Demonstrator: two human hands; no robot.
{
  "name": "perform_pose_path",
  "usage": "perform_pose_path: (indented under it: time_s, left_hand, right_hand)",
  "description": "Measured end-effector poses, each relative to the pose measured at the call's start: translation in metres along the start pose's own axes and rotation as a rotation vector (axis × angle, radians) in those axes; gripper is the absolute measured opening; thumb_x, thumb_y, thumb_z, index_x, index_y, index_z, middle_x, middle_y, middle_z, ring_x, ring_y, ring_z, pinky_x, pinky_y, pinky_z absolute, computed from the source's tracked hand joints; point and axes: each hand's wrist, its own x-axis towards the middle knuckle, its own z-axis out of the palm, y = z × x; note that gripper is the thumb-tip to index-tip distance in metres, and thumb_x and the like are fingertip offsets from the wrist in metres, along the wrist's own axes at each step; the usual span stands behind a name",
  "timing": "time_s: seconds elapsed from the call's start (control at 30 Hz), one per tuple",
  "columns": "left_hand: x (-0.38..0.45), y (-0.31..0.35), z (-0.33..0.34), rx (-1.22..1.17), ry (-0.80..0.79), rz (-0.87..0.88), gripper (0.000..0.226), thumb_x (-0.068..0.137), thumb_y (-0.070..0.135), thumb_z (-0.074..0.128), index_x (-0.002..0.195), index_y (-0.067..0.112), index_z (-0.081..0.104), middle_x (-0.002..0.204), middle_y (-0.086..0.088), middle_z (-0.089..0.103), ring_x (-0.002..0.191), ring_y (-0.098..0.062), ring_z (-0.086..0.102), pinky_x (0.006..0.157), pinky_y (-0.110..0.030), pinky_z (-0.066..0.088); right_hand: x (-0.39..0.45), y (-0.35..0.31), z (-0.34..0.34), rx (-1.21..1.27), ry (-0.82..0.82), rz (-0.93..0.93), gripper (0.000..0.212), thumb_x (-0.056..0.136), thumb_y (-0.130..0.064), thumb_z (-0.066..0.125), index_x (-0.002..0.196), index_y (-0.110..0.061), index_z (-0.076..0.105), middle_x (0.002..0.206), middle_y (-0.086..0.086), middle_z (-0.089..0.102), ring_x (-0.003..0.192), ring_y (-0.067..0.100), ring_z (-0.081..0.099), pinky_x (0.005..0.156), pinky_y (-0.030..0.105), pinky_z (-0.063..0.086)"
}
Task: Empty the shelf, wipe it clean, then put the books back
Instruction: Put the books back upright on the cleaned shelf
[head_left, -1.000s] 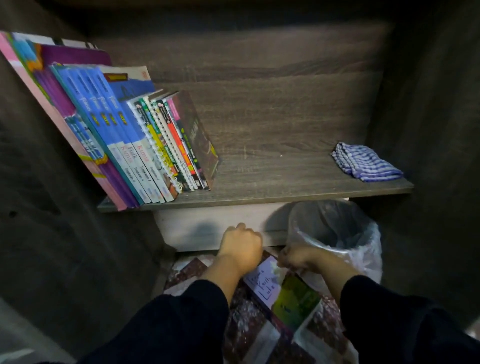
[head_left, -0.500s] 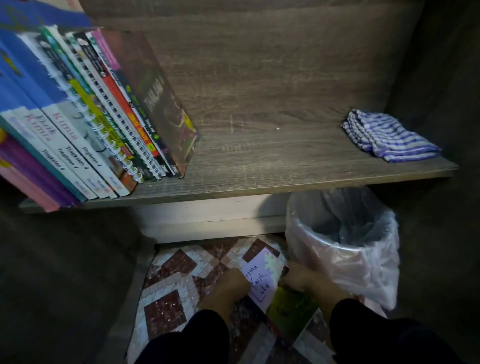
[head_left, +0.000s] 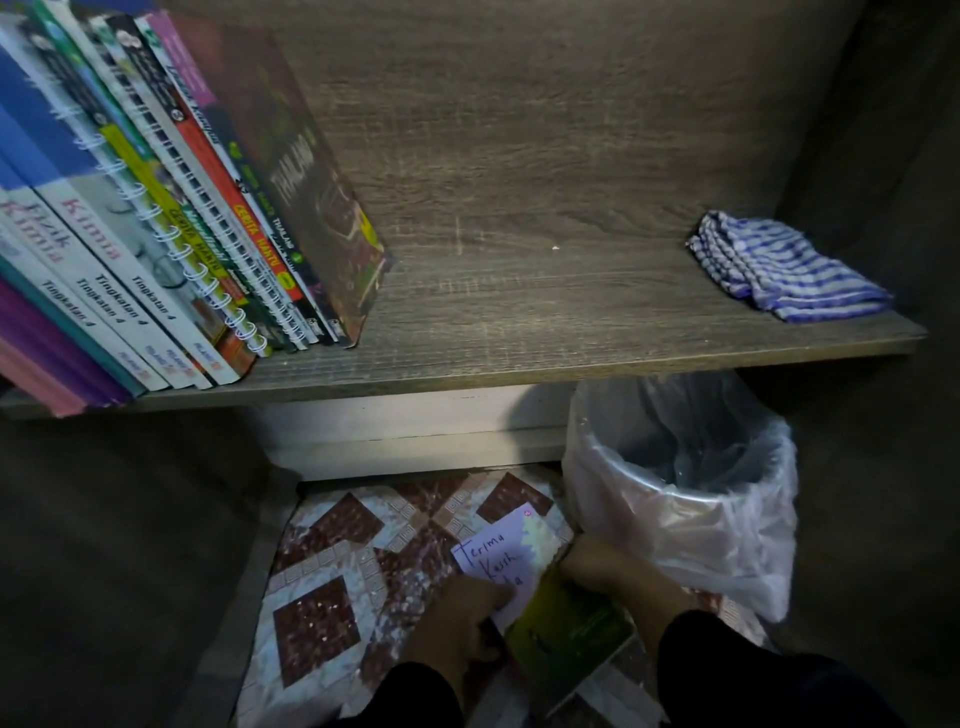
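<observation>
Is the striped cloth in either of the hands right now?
No. The striped cloth lies folded at the right end of the shelf, while both hands are down at the floor on a green book.

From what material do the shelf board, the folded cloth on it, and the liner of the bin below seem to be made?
The shelf board looks like wood-grain laminate, grey-brown and matte: the grain streaks are very regular, though real wood is possible. The cloth looks like woven cotton, soft and matte, with blue and white stripes and limp folds. The bin liner is thin plastic film, translucent and glossy, crinkled with bright highlights.
</observation>
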Motion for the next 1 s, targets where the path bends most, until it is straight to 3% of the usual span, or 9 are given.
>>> perform_pose_path:
  time_s: [0.07, 0.2, 0.37, 0.47, 0.53, 0.7, 0.83, 0.93, 1.0]
  left_hand:
    - [0.011, -0.011, -0.003, -0.09, 0.017, 0.032, 0.035, 0.088, -0.003, 0.059, 0.122, 0.002, 0.06, 0.123, -0.024, 0.061, 0.113, -0.043, 0.057, 0.096, -0.064, 0.043]
    - [0.001, -0.006, -0.002, -0.161, 0.05, 0.076, 0.038, 0.089, -0.003, 0.059, 0.126, 0.0, 0.056, 0.123, -0.021, 0.062, 0.11, -0.037, 0.06, 0.095, -0.055, 0.048]
    - [-0.007, -0.005, 0.004, -0.217, -0.058, -0.009, 0.022, 0.088, -0.009, 0.057, 0.104, 0.002, 0.066, 0.1, -0.015, 0.066, 0.088, -0.03, 0.06, 0.072, -0.038, 0.052]
    - [-0.004, 0.0, 0.004, -0.134, -0.086, -0.089, 0.025, 0.078, -0.014, 0.056, 0.088, 0.002, 0.072, 0.097, -0.017, 0.068, 0.092, -0.034, 0.061, 0.081, -0.044, 0.054]
    - [-0.002, 0.004, 0.001, -0.095, -0.061, -0.077, 0.035, 0.071, -0.014, 0.055, 0.094, 0.004, 0.074, 0.101, -0.017, 0.07, 0.098, -0.036, 0.061, 0.089, -0.047, 0.054]
    - [-0.01, 0.031, -0.012, 0.075, 0.058, 0.162, 0.05, 0.066, -0.018, 0.056, 0.108, 0.007, 0.06, 0.104, -0.009, 0.064, 0.103, -0.031, 0.059, 0.073, -0.037, 0.056]
    - [-0.017, 0.047, -0.024, 0.127, 0.061, 0.248, 0.079, 0.06, -0.023, 0.051, 0.127, 0.018, 0.05, 0.115, -0.009, 0.062, 0.106, -0.033, 0.057, 0.073, -0.04, 0.059]
    - [-0.025, 0.044, -0.03, 0.071, 0.115, 0.301, 0.081, 0.061, -0.026, 0.044, 0.126, 0.023, 0.044, 0.115, -0.007, 0.057, 0.106, -0.032, 0.053, 0.07, -0.042, 0.057]
    - [-0.028, 0.041, -0.035, 0.077, 0.138, 0.337, 0.085, 0.064, -0.027, 0.043, 0.129, 0.027, 0.039, 0.117, -0.004, 0.055, 0.108, -0.029, 0.052, 0.07, -0.039, 0.055]
  right_hand:
    - [-0.003, 0.003, 0.003, 0.077, -0.002, 0.024, 0.018, 0.09, -0.034, 0.055, 0.105, -0.024, 0.056, 0.106, -0.003, 0.057, 0.106, 0.017, 0.054, 0.1, 0.032, 0.041]
    - [0.009, 0.026, 0.012, 0.1, 0.024, -0.034, 0.061, 0.079, -0.058, 0.055, 0.135, -0.037, 0.043, 0.139, -0.001, 0.048, 0.125, 0.022, 0.047, 0.111, 0.043, 0.034]
    - [0.011, 0.037, 0.017, 0.184, -0.026, 0.049, 0.051, 0.084, -0.042, 0.065, 0.129, -0.023, 0.054, 0.132, 0.003, 0.056, 0.117, 0.022, 0.055, 0.107, 0.034, 0.04]
    - [0.009, 0.034, 0.017, 0.273, -0.141, 0.067, 0.038, 0.081, -0.021, 0.072, 0.117, -0.016, 0.061, 0.104, 0.001, 0.066, 0.092, 0.016, 0.061, 0.079, 0.023, 0.049]
    - [0.008, 0.035, 0.023, 0.388, -0.236, 0.096, 0.038, 0.076, -0.006, 0.075, 0.112, -0.012, 0.064, 0.098, 0.002, 0.069, 0.087, 0.017, 0.064, 0.071, 0.024, 0.053]
    - [0.013, 0.025, 0.038, 0.575, -0.167, 0.046, 0.053, 0.069, 0.005, 0.074, 0.12, -0.003, 0.062, 0.119, 0.017, 0.065, 0.112, 0.035, 0.058, 0.096, 0.044, 0.048]
    - [0.017, 0.013, 0.039, 0.683, -0.17, -0.023, 0.048, 0.065, 0.019, 0.068, 0.109, -0.002, 0.067, 0.107, 0.019, 0.07, 0.101, 0.036, 0.064, 0.076, 0.037, 0.053]
    - [0.023, 0.017, 0.045, 0.591, -0.088, -0.166, 0.072, 0.053, 0.022, 0.072, 0.118, -0.006, 0.062, 0.11, 0.01, 0.07, 0.105, 0.029, 0.063, 0.076, 0.032, 0.056]
    - [0.026, 0.023, 0.049, 0.483, 0.007, -0.213, 0.097, 0.037, 0.008, 0.084, 0.128, -0.006, 0.054, 0.121, 0.005, 0.064, 0.113, 0.023, 0.058, 0.082, 0.031, 0.056]
